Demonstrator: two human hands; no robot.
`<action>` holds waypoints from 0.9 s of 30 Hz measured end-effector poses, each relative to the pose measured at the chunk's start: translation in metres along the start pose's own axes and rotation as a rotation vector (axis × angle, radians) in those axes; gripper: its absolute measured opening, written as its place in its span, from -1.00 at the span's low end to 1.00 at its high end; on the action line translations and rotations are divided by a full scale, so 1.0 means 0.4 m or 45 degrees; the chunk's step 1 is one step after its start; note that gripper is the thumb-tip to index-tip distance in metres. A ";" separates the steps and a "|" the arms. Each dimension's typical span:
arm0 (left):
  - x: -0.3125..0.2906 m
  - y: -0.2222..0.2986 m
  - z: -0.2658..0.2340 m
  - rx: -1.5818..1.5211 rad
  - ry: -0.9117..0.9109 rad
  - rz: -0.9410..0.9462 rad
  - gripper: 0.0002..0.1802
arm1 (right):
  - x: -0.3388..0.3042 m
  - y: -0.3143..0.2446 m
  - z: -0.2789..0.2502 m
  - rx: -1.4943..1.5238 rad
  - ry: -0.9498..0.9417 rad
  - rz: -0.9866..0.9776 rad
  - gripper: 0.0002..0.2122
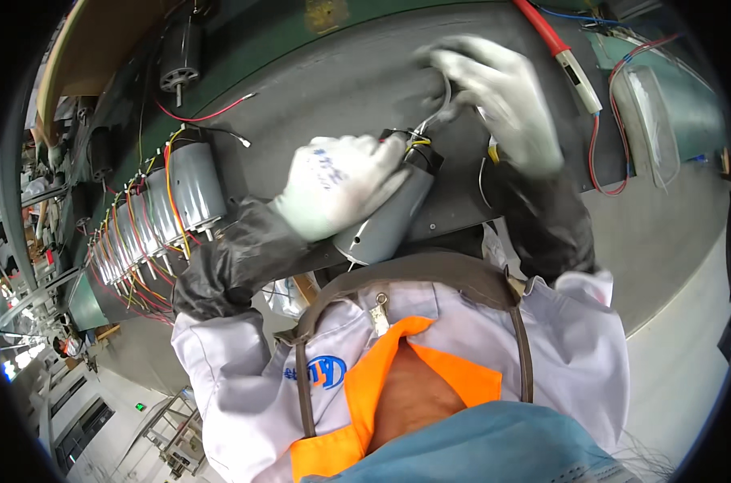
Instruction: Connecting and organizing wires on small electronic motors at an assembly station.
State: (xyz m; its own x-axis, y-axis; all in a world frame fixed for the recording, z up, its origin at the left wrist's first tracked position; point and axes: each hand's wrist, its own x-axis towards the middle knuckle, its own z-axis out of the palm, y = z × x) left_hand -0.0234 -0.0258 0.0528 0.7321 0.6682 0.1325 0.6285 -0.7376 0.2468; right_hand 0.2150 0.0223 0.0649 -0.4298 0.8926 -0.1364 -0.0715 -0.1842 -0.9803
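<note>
A grey cylindrical motor (388, 216) lies tilted at the near edge of the dark work surface, its shaft end toward me. My left hand (333, 179), in a white glove, is closed over the motor's far end. Wires, one of them yellow (418, 143), come out of that black end beside the fingertips. From the same spot a grey cable (439, 111) runs up to my right hand (502, 101). This gloved hand is closed around the cable, its fingers curled and smeared by motion. The cable's far tip is hidden at those fingers.
A row of grey motors (196, 183) with colored wires stands at the left. Behind it lies a dark motor (180, 60) with red and black leads. A red and white handheld tool (571, 68) with a cord and a clear plastic tray (651, 121) are at the right.
</note>
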 end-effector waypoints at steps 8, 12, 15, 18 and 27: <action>0.078 -0.085 0.039 -0.598 0.268 0.177 -0.73 | -0.347 0.173 0.000 -1.721 0.454 0.058 -0.41; 0.107 -0.063 0.012 -1.270 -0.049 -0.223 -0.68 | -0.415 0.212 -0.011 -1.920 0.536 0.161 -0.34; 0.093 -0.084 0.032 -1.842 -0.067 -0.590 -0.64 | -0.414 0.183 -0.091 -1.374 0.502 0.204 -0.33; 0.078 -0.099 0.060 -2.413 0.209 -0.692 -0.58 | -0.378 0.128 -0.130 -0.152 0.361 0.333 -0.32; 0.076 -0.099 0.071 -2.521 0.317 -0.787 -0.60 | -0.198 0.012 -0.017 -1.079 -0.228 0.215 -0.35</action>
State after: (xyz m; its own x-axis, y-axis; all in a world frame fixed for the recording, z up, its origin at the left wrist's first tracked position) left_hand -0.0187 0.0211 0.0197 0.4361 0.8498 -0.2962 -0.4636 0.4943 0.7353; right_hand 0.2550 -0.0463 0.0701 -0.5142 0.7899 -0.3343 0.6670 0.1232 -0.7349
